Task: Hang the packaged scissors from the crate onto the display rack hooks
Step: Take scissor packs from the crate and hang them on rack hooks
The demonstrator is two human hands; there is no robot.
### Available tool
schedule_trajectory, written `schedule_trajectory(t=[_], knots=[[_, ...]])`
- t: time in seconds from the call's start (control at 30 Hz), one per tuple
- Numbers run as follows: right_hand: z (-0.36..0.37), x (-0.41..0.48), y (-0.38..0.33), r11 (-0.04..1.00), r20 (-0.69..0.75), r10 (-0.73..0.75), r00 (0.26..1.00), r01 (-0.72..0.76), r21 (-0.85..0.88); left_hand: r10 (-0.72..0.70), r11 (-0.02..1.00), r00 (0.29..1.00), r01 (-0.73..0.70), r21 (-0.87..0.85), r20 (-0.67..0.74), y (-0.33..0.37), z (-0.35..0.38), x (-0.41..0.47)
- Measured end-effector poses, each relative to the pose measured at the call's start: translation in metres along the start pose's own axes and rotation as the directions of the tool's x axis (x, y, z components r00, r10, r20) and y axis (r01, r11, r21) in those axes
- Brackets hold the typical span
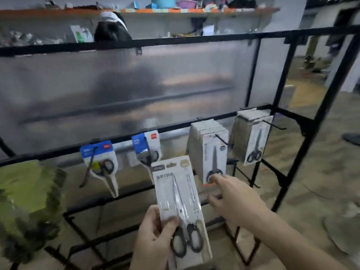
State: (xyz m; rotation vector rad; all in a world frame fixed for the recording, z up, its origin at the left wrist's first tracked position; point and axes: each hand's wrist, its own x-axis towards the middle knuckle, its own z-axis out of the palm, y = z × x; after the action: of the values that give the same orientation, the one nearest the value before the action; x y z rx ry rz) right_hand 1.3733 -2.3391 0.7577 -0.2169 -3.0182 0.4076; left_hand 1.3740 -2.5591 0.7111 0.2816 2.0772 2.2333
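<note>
Black display rack [194, 38], frosted panel [116, 84] behind. Two thick stacks of white-carded scissors hang at right [208, 151] [251, 137]; two blue-carded packs [101, 162] hang further left.

Held pack [175, 191]: white card, clear blister, black-handled scissors, points up, in front of the rack below the hooks.

Left hand [153, 236] grips its lower left edge, thumb on the front. Right hand [233, 199] has loose fingers, one fingertip at the nearer stack; contact unclear.

Pack's bottom edge is cut off. Green mass [29, 191] at left is too blurred to identify.
</note>
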Motion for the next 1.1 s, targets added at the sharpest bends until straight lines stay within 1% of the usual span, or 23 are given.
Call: schedule_trajectory(t=[0.1,0.2,0.3,0.37,0.47,0.6,0.77,0.93,1.03,1.1], knots=[[-0.019,0.007,0.076,0.999,-0.028,0.031,0.999,-0.032,-0.038,-0.041,0.999,0.992,0.041,0.005,0.118,-0.003,0.084,0.016],[-0.035,0.01,0.141,0.996,-0.035,0.076,0.996,-0.078,-0.052,-0.072,0.997,0.983,0.066,0.038,0.167,-0.008,0.156,0.036],[-0.045,0.008,0.195,0.991,-0.028,0.129,0.991,-0.129,-0.019,-0.115,0.992,0.966,0.097,0.085,0.232,-0.007,0.218,0.053],[-0.049,0.005,0.225,0.985,-0.011,0.171,0.985,-0.17,0.016,-0.121,0.987,0.951,0.083,0.141,0.284,-0.005,0.252,0.065],[-0.051,-0.003,0.262,0.983,0.04,0.177,0.983,-0.179,0.051,-0.113,0.972,0.939,0.036,0.234,0.326,-0.001,0.292,0.085],[-0.049,-0.01,0.291,0.973,0.079,0.189,0.979,-0.198,0.119,-0.133,0.953,0.954,0.049,0.298,0.27,-0.001,0.324,0.104],[-0.046,-0.01,0.307,0.962,0.076,0.175,0.982,-0.187,0.198,-0.118,0.931,0.982,0.059,0.359,0.145,-0.005,0.341,0.103],[-0.044,-0.012,0.31,0.958,0.067,0.152,0.986,-0.164,0.237,-0.12,0.931,0.991,0.089,0.353,0.066,-0.005,0.348,0.094],[-0.042,-0.013,0.312,0.955,0.071,0.146,0.987,-0.159,0.252,-0.14,0.93,0.99,0.126,0.345,0.018,-0.006,0.351,0.103],[-0.039,-0.014,0.313,0.952,0.074,0.141,0.987,-0.155,0.264,-0.15,0.918,0.988,0.153,0.365,-0.038,-0.009,0.353,0.119]])
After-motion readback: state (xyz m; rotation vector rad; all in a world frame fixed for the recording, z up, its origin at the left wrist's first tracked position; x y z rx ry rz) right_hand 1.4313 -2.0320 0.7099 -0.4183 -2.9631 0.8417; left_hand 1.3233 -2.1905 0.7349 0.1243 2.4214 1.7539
